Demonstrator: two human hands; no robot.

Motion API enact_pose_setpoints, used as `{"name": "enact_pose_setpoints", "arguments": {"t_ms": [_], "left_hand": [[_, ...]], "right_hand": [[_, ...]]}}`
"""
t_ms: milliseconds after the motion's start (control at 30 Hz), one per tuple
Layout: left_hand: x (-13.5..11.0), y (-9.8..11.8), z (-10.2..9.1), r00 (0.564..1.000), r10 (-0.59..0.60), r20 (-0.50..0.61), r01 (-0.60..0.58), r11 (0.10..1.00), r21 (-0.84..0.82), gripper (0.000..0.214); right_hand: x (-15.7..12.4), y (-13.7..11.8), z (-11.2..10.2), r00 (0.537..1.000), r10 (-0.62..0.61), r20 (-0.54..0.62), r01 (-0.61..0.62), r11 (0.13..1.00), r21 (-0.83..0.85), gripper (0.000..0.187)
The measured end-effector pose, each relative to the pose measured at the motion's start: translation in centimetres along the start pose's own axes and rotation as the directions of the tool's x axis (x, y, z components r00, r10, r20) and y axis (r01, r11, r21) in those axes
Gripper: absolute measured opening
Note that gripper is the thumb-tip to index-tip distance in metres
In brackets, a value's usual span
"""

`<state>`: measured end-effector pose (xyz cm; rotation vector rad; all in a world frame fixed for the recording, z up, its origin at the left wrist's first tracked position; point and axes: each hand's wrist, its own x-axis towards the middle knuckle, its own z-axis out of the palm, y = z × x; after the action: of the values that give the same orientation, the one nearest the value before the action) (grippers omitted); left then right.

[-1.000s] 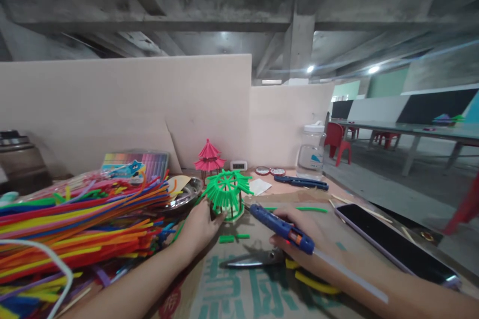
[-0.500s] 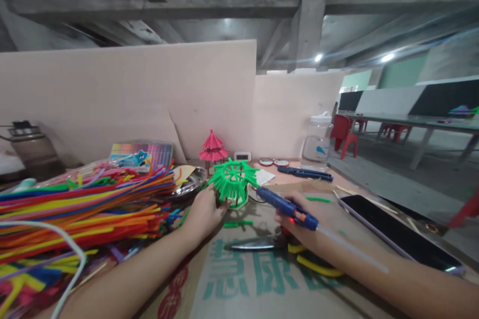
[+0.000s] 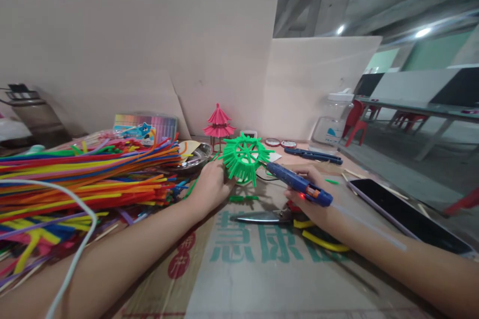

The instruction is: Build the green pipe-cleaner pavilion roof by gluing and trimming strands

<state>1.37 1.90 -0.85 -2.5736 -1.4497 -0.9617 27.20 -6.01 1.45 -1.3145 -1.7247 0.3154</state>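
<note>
My left hand is closed on the left side of a green pipe-cleaner pavilion roof, which is tilted so its round spoked opening faces me. A blue hot glue gun is gripped in my right hand. Its nozzle is at the right edge of the green roof; whether it touches cannot be made out. A red light glows on the gun and a clear glue stick sticks out of its back. Scissors with yellow-and-red handles lie below my right hand. Short green pipe-cleaner pieces lie beneath the roof.
Bundles of coloured pipe cleaners fill the left, crossed by a white cable. Behind stand a pink pavilion, a marker set and a metal dish. At right are a phone, blue pliers-like tool and bottle.
The view has tipped down and turned slightly left. The green roof is tilted more toward me, and the glue gun's nozzle stays by its right edge.
</note>
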Motion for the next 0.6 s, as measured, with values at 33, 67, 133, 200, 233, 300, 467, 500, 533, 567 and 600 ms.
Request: {"name": "enact_pose_setpoints", "arguments": {"t_ms": [33,67,133,200,233,300,467,500,533,567,600], "left_hand": [[-0.01,0.01,-0.01,1.000,0.006,-0.001,-0.006,1.000,0.001,0.020],[-0.01,0.04,-0.04,1.000,0.012,-0.002,-0.012,1.000,0.004,0.019],[-0.02,0.13,-0.13,1.000,0.023,-0.003,-0.023,1.000,0.021,0.019],[-0.03,0.25,-0.25,0.999,0.037,-0.005,-0.037,0.999,0.038,0.018],[-0.03,0.30,-0.30,0.999,0.043,-0.005,-0.042,0.998,0.042,0.018],[-0.05,0.36,-0.34,0.999,0.047,-0.006,-0.047,0.998,0.040,0.017],[-0.09,0.20,-0.19,1.000,0.019,0.002,-0.019,0.999,0.044,0.019],[-0.09,0.16,-0.16,1.000,0.014,0.004,-0.015,0.999,0.045,0.019],[-0.09,0.14,-0.15,1.000,0.014,0.005,-0.015,0.999,0.044,0.019],[-0.08,0.12,-0.15,1.000,0.017,0.005,-0.017,0.999,0.040,0.020],[-0.07,0.11,-0.16,1.000,0.020,0.004,-0.020,0.999,0.033,0.020]], "right_hand": [[0.00,-0.18,-0.07,1.000,-0.004,0.001,0.004,1.000,-0.020,0.025],[0.00,-0.32,-0.11,1.000,-0.006,-0.003,0.006,0.999,-0.039,0.024],[-0.01,-0.47,-0.12,1.000,-0.009,-0.022,0.008,0.998,-0.061,0.023],[-0.01,-0.53,-0.08,0.999,-0.001,-0.032,-0.001,0.998,-0.066,0.023],[0.00,-0.57,-0.07,0.999,0.007,-0.031,-0.009,0.998,-0.065,0.023],[0.01,-0.72,-0.11,0.999,0.038,-0.001,-0.038,0.997,-0.067,0.023],[0.01,-0.90,-0.23,0.996,0.077,0.049,-0.074,0.996,-0.051,0.022],[0.01,-0.81,-0.20,0.996,0.075,0.048,-0.073,0.996,-0.048,0.022],[0.01,-0.68,-0.15,0.996,0.076,0.049,-0.074,0.996,-0.047,0.022],[0.01,-0.54,-0.09,0.995,0.082,0.055,-0.079,0.996,-0.048,0.022],[0.02,-0.40,-0.03,0.995,0.086,0.057,-0.083,0.995,-0.049,0.022]]}}
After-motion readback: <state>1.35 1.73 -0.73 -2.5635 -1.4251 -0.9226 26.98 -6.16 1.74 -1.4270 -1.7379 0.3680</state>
